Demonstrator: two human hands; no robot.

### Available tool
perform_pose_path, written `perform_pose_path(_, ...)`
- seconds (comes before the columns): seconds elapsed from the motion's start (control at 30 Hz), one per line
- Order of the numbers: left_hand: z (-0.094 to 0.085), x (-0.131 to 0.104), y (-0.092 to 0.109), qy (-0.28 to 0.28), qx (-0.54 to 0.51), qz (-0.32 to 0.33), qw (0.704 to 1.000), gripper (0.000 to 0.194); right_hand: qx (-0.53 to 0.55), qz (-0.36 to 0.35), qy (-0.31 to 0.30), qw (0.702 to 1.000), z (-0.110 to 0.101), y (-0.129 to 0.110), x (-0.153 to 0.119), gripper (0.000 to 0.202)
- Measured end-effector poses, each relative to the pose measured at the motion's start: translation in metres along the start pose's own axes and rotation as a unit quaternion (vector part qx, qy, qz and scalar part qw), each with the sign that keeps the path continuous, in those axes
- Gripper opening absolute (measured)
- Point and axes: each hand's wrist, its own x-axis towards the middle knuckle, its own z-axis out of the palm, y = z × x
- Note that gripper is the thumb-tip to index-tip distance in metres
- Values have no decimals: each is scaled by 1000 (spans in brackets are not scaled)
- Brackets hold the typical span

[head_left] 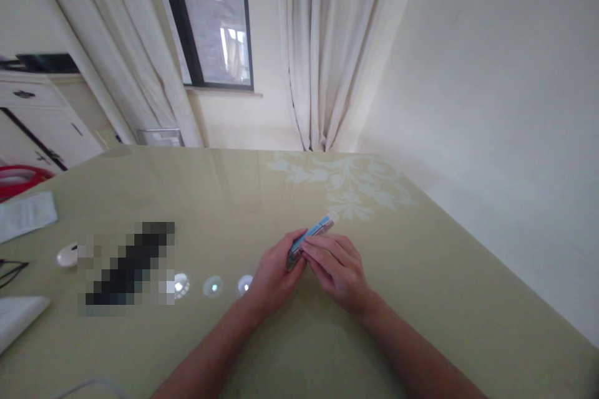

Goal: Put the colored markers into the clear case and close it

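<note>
Both of my hands meet over the middle of the table around a slim blue packet [320, 226] with a clear far end and darker, purplish side. It is tilted, its far end pointing up and to the right, and its exact kind is not plain. My left hand [279, 268] wraps round the near end, thumb below and fingers behind. My right hand [340, 267] has its fingertips closed against the packet's near side. The packet's lower end is partly covered by the fingers.
The glossy green table [444, 299] has a pale floral pattern at its far right. On the left lie a white mouse [68, 255], a blurred-out dark object [131, 265], a folded whitish cloth or paper [29, 215] and a black cable [12, 271]. A wall [505, 106] borders the right side.
</note>
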Motion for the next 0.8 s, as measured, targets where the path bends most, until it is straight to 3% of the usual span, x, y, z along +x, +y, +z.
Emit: perform_pose_path(0.8,1,4,-5,33,-31,-40,998,39,19,26,-6,999,9,-8,2,51)
